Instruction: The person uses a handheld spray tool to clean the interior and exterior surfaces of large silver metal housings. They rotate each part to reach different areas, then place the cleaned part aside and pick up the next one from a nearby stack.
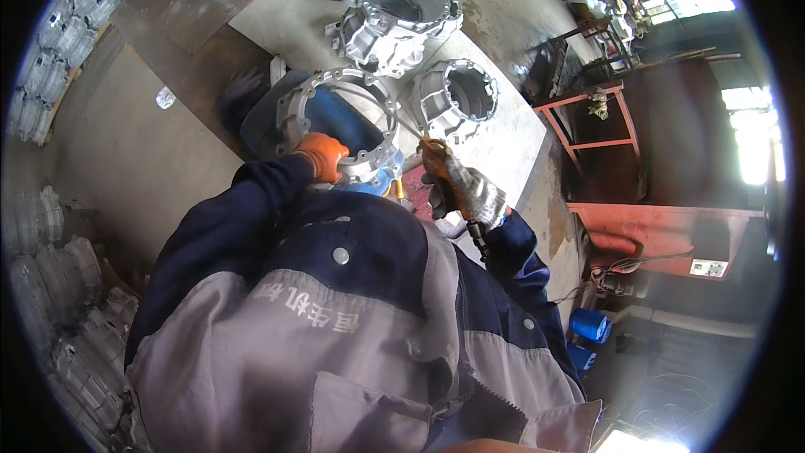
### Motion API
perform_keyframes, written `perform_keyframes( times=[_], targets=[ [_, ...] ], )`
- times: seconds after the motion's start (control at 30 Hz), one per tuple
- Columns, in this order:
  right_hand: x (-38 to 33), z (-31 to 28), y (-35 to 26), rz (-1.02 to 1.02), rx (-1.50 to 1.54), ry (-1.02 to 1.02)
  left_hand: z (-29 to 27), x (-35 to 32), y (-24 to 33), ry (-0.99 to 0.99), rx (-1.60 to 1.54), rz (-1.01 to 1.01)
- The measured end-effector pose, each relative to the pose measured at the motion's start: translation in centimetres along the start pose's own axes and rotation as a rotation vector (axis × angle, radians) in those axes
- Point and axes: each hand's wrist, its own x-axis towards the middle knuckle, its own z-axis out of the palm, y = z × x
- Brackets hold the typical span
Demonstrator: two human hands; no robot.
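Observation:
My left hand point(321, 156), in an orange glove, is closed on the near rim of a ring-shaped cast metal housing point(293, 109). The housing is tilted, and a blue surface shows through its opening. In my right hand point(484, 197), in a pale grey glove, is an orange hand-held power tool point(446, 169). Its long thin shaft points up and left, its tip by the housing's right rim; whether they touch, I cannot tell. Just beyond stand a smaller round housing point(436, 105) and a larger casting point(377, 42).
Stacked castings point(71, 42) line the left, with more point(63, 285) at lower left. A pale sheet point(516, 147) lies under the nearby housings. To the right are a red metal frame point(591, 145), a red bench point(671, 222) and blue drums point(590, 325).

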Motion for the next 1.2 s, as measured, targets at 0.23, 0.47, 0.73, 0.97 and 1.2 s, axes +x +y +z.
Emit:
perform_keyframes(
  times=[0.23, 0.47, 0.73, 0.97, 1.2],
  targets=[
    [3.1, 1.3, 0.3, 0.075, -0.234, 0.003, 0.6, -0.2, 0.6, 0.114, -0.026, -0.055],
    [5.6, 3.1, 0.6, 0.089, -0.362, 0.023, 0.9, -0.1, 0.6, 0.102, -0.016, -0.078],
    [11.2, 1.9, 6.0, -0.150, -0.575, -0.052, 2.8, 0.4, -0.6, 0.278, -0.045, 0.073],
    [5.2, 1.0, 3.3, 0.081, -0.362, -0.307, 2.8, -0.2, 0.0, 0.187, 0.062, 0.025],
    [0.3, -0.2, 2.2, 0.068, -0.272, -0.072, 0.6, -1.2, 0.7, -0.121, 0.046, 0.015]
  ],
)
